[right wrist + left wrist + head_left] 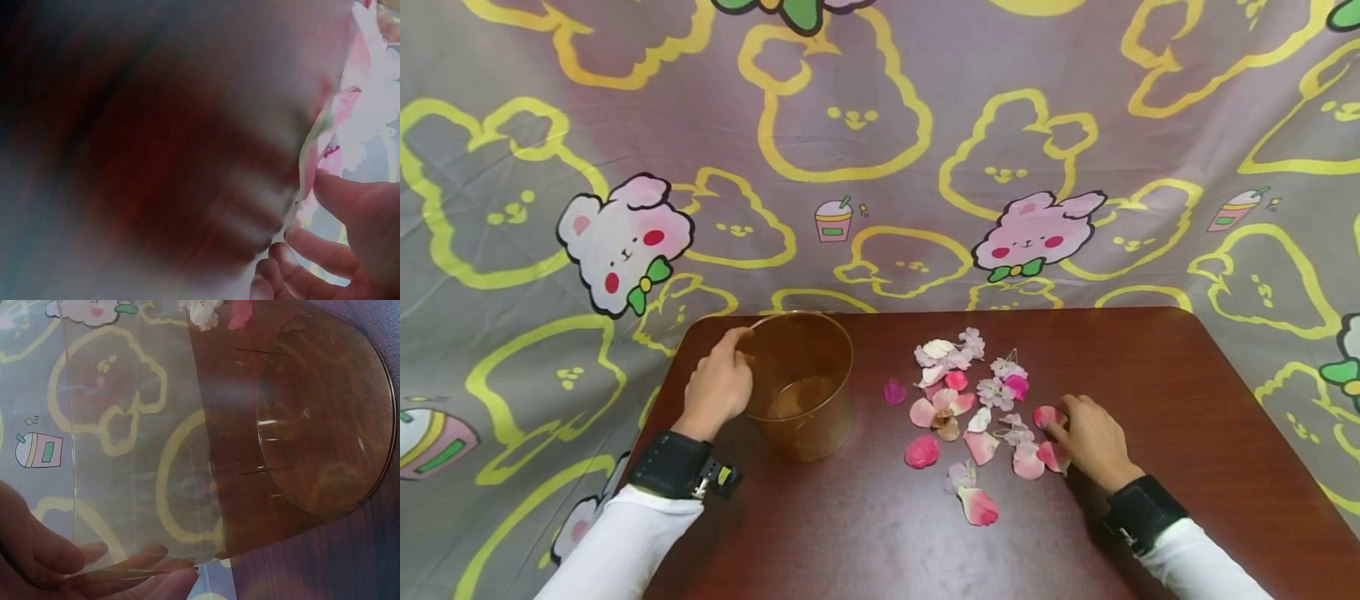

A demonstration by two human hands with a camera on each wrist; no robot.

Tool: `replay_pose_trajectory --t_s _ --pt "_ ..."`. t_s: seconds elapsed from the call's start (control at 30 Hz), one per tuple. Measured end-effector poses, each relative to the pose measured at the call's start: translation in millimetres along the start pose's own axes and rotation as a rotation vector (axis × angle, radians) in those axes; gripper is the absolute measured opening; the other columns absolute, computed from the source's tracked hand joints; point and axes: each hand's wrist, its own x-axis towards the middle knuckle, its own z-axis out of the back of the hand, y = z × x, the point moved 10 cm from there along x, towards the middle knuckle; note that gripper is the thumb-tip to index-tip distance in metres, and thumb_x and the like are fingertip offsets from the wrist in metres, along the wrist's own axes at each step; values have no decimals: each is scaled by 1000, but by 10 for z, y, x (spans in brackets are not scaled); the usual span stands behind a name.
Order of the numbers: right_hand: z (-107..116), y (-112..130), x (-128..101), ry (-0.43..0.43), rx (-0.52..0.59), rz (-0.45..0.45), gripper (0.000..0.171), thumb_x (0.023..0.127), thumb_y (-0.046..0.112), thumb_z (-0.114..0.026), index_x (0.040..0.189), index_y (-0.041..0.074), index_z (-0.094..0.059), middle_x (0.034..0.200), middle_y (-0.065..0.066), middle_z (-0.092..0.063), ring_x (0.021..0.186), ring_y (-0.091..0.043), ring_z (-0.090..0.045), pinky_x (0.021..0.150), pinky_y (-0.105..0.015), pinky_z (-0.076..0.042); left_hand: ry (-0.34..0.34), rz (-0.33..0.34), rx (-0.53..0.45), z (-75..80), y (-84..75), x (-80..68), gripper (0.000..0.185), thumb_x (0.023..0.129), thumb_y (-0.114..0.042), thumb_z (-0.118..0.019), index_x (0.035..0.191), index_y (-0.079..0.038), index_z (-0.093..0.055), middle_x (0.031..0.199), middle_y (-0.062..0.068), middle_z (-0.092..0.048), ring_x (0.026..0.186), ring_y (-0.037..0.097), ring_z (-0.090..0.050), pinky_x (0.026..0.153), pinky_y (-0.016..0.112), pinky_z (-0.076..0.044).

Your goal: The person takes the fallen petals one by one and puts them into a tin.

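Note:
A see-through amber plastic bucket (808, 433) stands upright at the left of the table. My left hand (718, 387) grips its rim, fingers and thumb on either side of the wall in the left wrist view. Pink, white and magenta petals and small pale flowers (996, 393) lie scattered to the bucket's right. At their right edge my right hand (1093, 442) pinches a pink-and-white petal (1051, 456) between thumb and curled fingers. Another pink petal (1047, 416) lies by its thumb. The right wrist view, partly blurred, shows petals (308, 165) against the thumb.
The dark brown table (850, 533) has rounded far corners. Behind it hangs a grey cloth (895, 200) with yellow outlines and cartoon rabbits. A deep pink petal (922, 452) and a pink-tipped petal (979, 505) lie nearer the front; a purple petal (894, 392) lies closest to the bucket.

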Motion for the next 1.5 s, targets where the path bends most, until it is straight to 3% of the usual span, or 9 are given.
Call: replay_pose_trajectory --t_s 0.23,0.43,0.77,1.17,1.5 --pt "-24 33 27 57 16 13 19 90 23 -73 91 5 -66 71 -5 -60 62 -19 -51 52 -32 -39 6 13 1 1 20 12 49 107 -18 -23 153 -16 -38 130 19 -67 95 43 -67 62 37 -40" --pt "29 43 14 89 35 27 17 91 20 -73 82 9 -65 64 -2 -55 59 -18 -48 50 -32 -36 15 21 3 -13 36 18 49 107 -19 -22 154 -17 -37 131 18 -67 96 42 -67 64 39 -41" --pt "307 164 7 -12 51 63 16 91 18 -73 79 8 -67 68 -3 -62 61 -19 -52 51 -33 -40 20 43 9 -22 70 -8 49 108 -20 -23 154 -18 -36 132 17 -67 90 39 -67 63 38 -41" --pt "578 746 -48 -88 80 162 15 89 22 -77 88 8 -71 74 -4 -67 63 -17 -55 54 -30 -43 22 27 -1 -36 30 -25 48 107 -18 -24 154 -17 -37 131 17 -67 104 47 -66 71 48 -46" --pt "701 1309 -80 -106 78 258 14 89 24 -77 90 11 -71 75 0 -67 62 -13 -54 54 -29 -41 1 10 2 9 -6 -22 48 107 -17 -25 153 -16 -38 127 19 -68 96 46 -67 65 44 -45"
